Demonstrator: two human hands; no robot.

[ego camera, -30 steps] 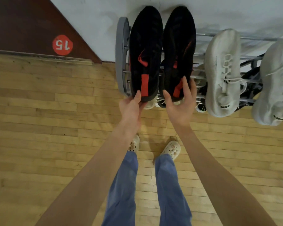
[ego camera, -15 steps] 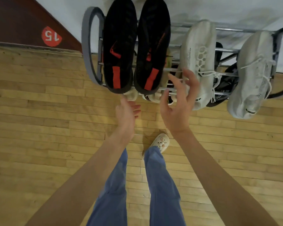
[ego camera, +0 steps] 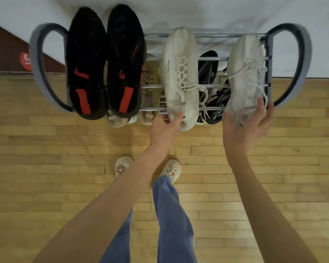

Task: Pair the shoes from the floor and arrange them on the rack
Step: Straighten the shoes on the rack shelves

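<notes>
Floor: wood planks under rack.
Left hand: you pinch left white sneaker by its heel, mid-rack.
Right hand: blurry, seemingly cupping right white sneaker, rack's right end.

We look down on a pale wood-strip floor meeting a white wall; at left, a dark brown panel carries a red sticker.

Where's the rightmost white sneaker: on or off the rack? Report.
On: sneaker lies across rack bars, right hand gripping its heel.
</notes>
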